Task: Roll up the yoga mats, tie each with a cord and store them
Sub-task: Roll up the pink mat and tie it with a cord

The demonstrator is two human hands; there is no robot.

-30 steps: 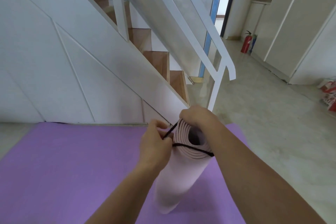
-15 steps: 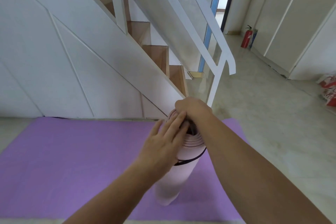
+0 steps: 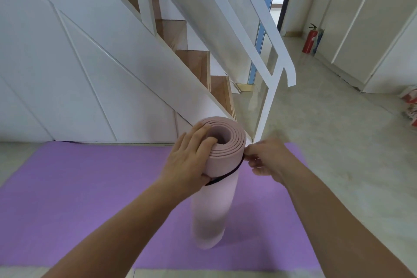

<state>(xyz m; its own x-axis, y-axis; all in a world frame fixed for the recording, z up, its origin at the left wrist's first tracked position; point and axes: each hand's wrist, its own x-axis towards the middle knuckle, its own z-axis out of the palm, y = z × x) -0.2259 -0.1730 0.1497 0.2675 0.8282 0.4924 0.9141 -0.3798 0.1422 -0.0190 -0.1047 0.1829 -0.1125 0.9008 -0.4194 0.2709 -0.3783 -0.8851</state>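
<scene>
fingers [image 3: 199,142] of left hand [image 3: 187,162] grip rolled pink mat [image 3: 214,205]; right hand [image 3: 268,159] pinches black cord [image 3: 222,179] beside it

A staircase of brown wooden treads [image 3: 194,63] is seen rising to the upper left. It is closed below by a white panelled side wall [image 3: 67,74] and bordered by a white painted handrail [image 3: 259,36]. A pale beige tiled floor [image 3: 327,142] is spread out to the right. A red fire extinguisher [image 3: 311,39] is stood upright beside tall off-white cabinet doors [image 3: 365,18]. A red-and-white package [image 3: 411,106] is cut off by the right edge.
</scene>
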